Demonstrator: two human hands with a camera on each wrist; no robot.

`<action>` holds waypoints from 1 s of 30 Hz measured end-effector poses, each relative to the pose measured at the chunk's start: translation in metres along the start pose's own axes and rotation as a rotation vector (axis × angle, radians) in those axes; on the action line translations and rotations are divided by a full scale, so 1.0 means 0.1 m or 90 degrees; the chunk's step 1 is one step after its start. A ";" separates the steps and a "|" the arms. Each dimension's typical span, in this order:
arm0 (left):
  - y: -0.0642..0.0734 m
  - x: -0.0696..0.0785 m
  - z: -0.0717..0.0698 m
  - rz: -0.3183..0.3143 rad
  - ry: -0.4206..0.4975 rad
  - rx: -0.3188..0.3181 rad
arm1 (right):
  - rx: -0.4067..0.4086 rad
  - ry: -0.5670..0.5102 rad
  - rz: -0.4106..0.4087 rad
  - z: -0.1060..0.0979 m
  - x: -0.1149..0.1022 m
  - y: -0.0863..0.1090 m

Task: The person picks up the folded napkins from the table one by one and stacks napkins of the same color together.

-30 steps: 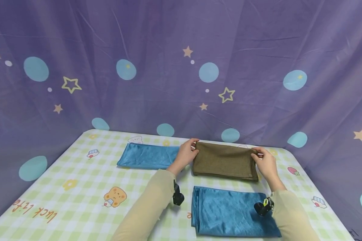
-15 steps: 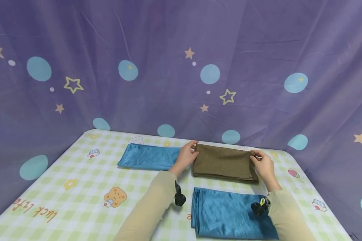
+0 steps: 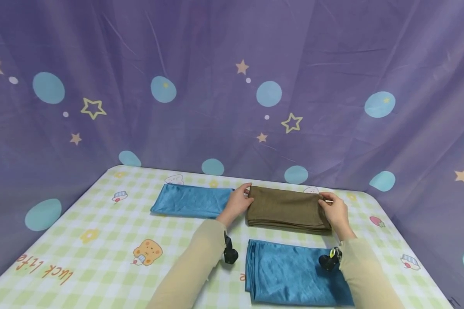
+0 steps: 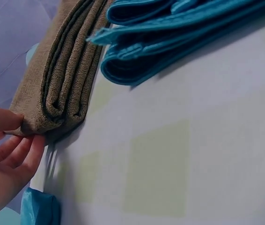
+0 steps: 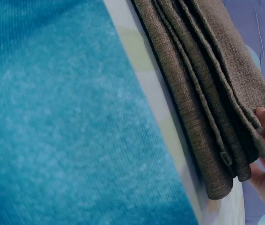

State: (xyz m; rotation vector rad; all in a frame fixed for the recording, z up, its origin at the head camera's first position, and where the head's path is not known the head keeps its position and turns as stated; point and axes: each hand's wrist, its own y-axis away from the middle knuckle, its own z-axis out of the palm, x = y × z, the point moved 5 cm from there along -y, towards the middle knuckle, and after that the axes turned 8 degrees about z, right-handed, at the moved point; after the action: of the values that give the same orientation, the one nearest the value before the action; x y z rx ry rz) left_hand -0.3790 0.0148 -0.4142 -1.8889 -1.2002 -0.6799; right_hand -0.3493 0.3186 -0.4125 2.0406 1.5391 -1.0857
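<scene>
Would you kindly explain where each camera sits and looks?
Head: on the head, facing forward and down over the table, brown cloth, far blue cloth and near blue cloth; left hand, right hand and sleeves show.
Left wrist: worn there, facing the brown cloth's left end; part of the left hand shows.
Right wrist: worn there, facing the brown cloth's right end past the near blue cloth; part of the right hand shows.
Both wrist views share the brown cloth and near blue cloth.

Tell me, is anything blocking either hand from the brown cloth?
Nothing visible does: the left hand pinches the brown cloth near its far left corner, the right hand near its far right corner. The nearer blue cloth lies apart from it.
</scene>
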 end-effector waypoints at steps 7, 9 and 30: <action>0.05 0.00 0.00 -0.021 -0.009 -0.011 | -0.021 -0.010 -0.001 0.05 0.03 -0.03; 0.07 -0.02 0.02 -0.029 -0.007 -0.014 | -0.032 -0.008 0.002 0.07 0.04 -0.03; -0.22 -0.79 0.39 -0.005 -0.066 -0.027 | -0.114 0.074 0.010 0.12 0.07 0.02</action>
State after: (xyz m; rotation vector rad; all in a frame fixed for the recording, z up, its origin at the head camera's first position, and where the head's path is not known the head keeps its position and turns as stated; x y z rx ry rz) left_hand -0.4307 0.0135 -0.4892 -1.9759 -1.2676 -0.6225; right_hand -0.3510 0.3141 -0.4256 2.0204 1.6103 -0.8030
